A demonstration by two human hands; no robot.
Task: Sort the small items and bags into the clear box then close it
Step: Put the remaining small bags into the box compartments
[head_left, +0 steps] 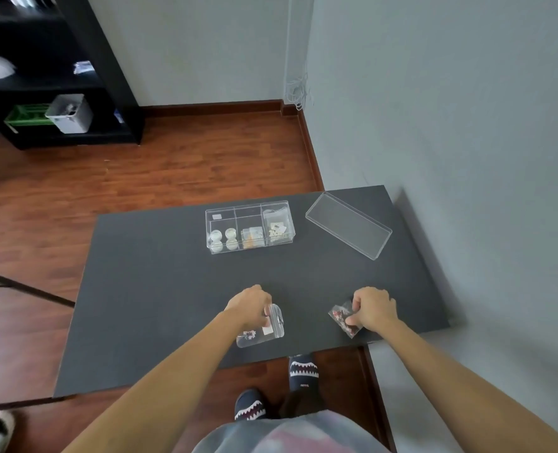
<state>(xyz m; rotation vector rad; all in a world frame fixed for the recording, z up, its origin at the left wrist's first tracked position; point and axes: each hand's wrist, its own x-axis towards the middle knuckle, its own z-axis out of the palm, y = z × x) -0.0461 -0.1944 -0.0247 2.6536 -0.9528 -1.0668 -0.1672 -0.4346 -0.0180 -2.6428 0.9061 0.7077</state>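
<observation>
A clear box (250,225) with three compartments stands open at the back of the dark table (160,282). Its left compartment holds small round white items, the middle one orange pieces, the right one small bags. The clear lid (348,224) lies apart to the box's right. Near the front edge my left hand (250,305) grips a clear zip bag (264,331) with small bits inside. My right hand (374,308) pinches a small bag of dark red pieces (343,317) just above the table.
A grey wall runs along the table's right side. Black shelving (42,76) with bins stands at the far left across the wooden floor. A thin black stand leg (26,289) reaches toward the table's left edge. My slippered feet (303,371) are below the front edge.
</observation>
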